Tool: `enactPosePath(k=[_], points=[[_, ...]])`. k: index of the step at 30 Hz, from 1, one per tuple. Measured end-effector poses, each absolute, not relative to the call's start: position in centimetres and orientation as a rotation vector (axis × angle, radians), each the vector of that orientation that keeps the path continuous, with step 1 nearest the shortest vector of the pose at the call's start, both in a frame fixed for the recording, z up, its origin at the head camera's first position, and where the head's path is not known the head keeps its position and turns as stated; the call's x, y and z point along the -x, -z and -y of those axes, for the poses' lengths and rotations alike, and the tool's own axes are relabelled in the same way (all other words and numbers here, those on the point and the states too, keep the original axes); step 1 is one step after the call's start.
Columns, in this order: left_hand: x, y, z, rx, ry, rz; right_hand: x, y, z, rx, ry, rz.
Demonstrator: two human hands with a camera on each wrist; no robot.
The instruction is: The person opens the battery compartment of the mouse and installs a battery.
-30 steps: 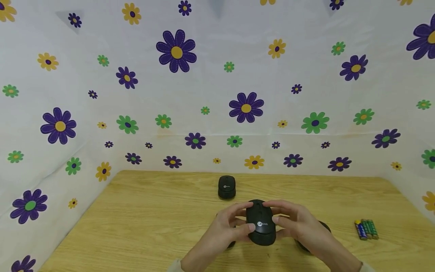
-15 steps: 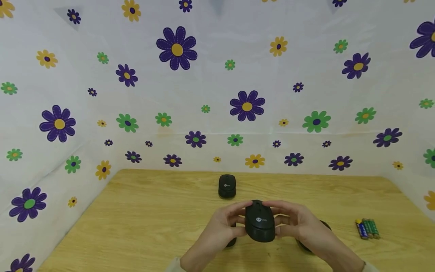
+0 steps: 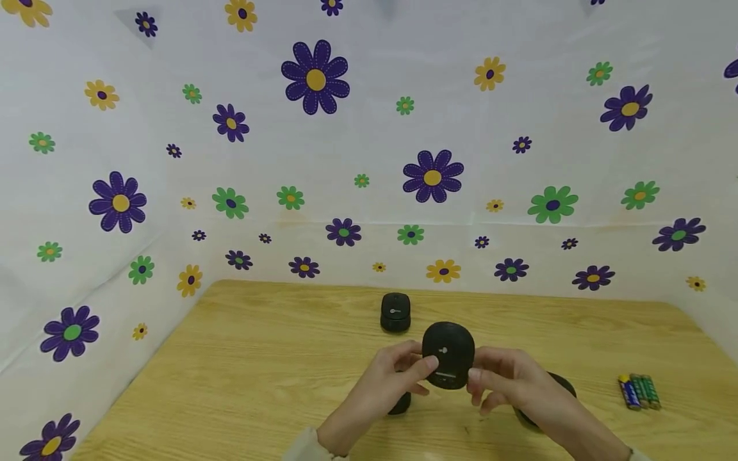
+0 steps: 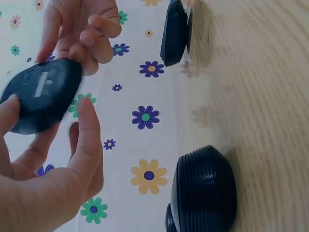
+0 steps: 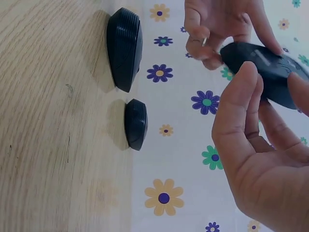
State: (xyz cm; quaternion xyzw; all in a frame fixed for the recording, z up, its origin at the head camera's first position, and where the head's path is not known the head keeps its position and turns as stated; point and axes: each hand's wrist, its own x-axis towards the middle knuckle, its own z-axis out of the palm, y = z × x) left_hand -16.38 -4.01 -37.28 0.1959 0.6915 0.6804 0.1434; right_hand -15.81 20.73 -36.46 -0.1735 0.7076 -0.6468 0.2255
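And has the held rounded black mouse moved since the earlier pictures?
Yes: in head view, the held mouse shifted upward, nearer the far black mouse.

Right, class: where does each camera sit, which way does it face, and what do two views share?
Head: worn on the head, facing forward and down at the table and held mouse; left hand, right hand and sleeves show.
Left wrist: on the left wrist, facing the held mouse; both hands show.
Right wrist: on the right wrist, facing the held mouse; both hands show.
Shared by wrist views: held mouse, table, flowered sheet.
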Motion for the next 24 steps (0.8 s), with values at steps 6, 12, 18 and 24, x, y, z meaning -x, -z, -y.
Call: enactPosePath(k=[6, 12, 18, 24], points=[[16.01, 36.98, 3.83, -0.571, -2.031, -1.897, 15.89, 36.59, -20.25, 0.486, 1.776, -1.949], [15.61, 36.88, 3.26, -0.495, -2.042, -1.8, 15.69, 36.86, -20.36, 0.45, 1.842, -1.938], [15.42, 36.98, 3.33, -0.51, -1.987, -1.707, 15.48, 36.96, -20.26, 0.402, 1.89, -1.915], [15.39, 37.0, 3.46, -0.556, -1.92, -1.758, 15.47, 37.13, -20.08, 0.415, 1.893, -1.938]])
